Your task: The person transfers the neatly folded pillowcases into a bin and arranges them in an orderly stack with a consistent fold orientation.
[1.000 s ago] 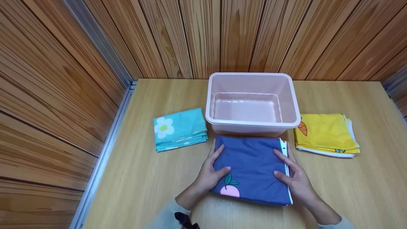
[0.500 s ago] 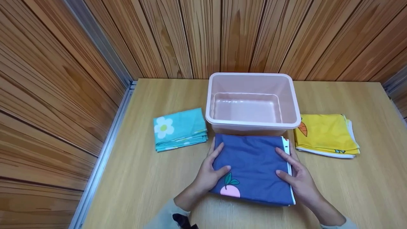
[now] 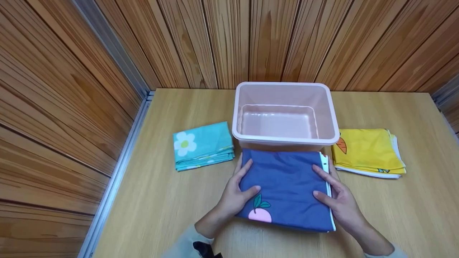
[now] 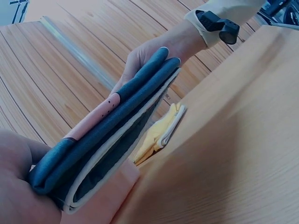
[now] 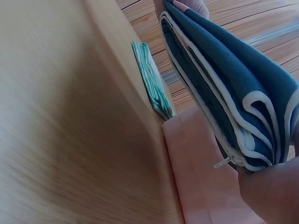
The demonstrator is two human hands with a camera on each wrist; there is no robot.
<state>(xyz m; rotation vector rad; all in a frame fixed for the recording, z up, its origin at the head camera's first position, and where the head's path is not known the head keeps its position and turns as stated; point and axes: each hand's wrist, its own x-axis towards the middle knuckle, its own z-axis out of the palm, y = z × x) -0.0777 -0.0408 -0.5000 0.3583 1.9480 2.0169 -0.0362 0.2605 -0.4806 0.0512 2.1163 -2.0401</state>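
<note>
Both hands hold a folded blue zippered cloth cover (image 3: pixel 287 186) with a pink fruit print and white edging. My left hand (image 3: pixel 231 195) grips its left side, thumb on top and fingers along the edge. On the other side, my right hand (image 3: pixel 340 204) pinches the white-edged border, thumb and a finger on top. Both wrist views show the cover raised over the table, its layers hanging a little apart underneath. A small zipper pull (image 5: pixel 222 163) dangles near the right hand. Just beyond the cover stands a pale pink plastic bin (image 3: pixel 285 139), with nothing inside.
Left of the bin lies a folded teal cloth (image 3: pixel 204 143) with a white flower. To its right is a folded yellow cloth (image 3: pixel 369 150) with a carrot print. Wood-panelled walls (image 3: pixel 265 43) rise behind and at the left of the table (image 3: pixel 172 215).
The right hand has shifted slightly to the right, with the cover's right edge. The cover's far edge has moved a little closer to the bin. The left hand stays nearly in place.
</note>
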